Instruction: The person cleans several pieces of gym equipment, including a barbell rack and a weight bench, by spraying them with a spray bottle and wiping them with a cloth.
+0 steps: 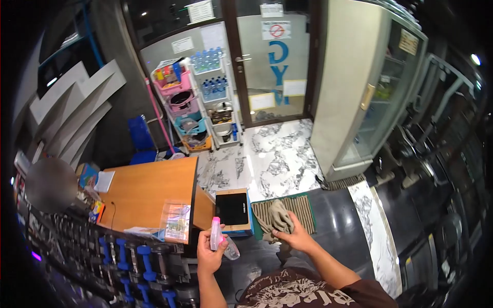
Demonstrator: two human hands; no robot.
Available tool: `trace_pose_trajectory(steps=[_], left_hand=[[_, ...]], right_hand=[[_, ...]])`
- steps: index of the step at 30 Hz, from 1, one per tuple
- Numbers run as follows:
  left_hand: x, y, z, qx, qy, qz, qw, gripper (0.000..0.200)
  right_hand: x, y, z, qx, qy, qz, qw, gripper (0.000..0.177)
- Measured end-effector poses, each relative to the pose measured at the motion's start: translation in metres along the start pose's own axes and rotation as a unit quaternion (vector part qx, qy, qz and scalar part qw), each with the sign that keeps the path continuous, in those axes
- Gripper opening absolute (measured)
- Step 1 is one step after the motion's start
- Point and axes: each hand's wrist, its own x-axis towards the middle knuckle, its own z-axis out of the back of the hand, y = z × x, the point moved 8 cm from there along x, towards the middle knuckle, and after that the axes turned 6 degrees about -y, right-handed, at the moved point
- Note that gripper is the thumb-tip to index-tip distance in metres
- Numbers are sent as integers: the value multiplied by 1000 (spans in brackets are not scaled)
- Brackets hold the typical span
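Lettering in blue on the glass door (pixel 298 61) reads G, Y, M from top to bottom, with the G appearing reversed. Above it, a sign (pixel 277 31) says "NO SMOKING" over a red barred circle; the other papers on the glass are too small to read. Pale print on the dark shirt (pixel 292 290) is only partly legible.

The left hand (pixel 209 251) is closed around a clear spray bottle (pixel 232 250) with pink parts, held near the desk (pixel 149 179); how much is inside cannot be told. The right hand (pixel 297 238) grips a bunched greyish cloth (pixel 281 216), held up in front of a striped mat (pixel 306 213) on the floor. Between desk and mat, a cardboard box (pixel 238 227) bears a flat black case (pixel 231 208), whose small mark is unreadable.

On the desk's near corner, a clear holder (pixel 177 222) contains printed leaflets. By the door, a cart carries a pink basket (pixel 172 86) of packets and other coloured baskets below; the white rack (pixel 214 97) beside it holds water bottles (pixel 207 59) on its upper shelves.
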Motion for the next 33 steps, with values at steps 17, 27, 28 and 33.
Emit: trace_pose_trajectory(steps=[17,27,28,33], left_hand=[[-142,68,-2,-96,158,122,975,36],[-218,47,-73,-34,379,119,917,32],[-234,46,-82,-23,402,112,908,29],[-336,11,-126,-17,478,26,878,17]], right_hand=[[-247,-61,-21,-26,-194,-84,977,74],[-372,-44,4,-48,-275,-28,960,74],[-393,-46,10,-43,-287,-39,956,74],[-510,-77,38,-6,-345,-49,937,71]])
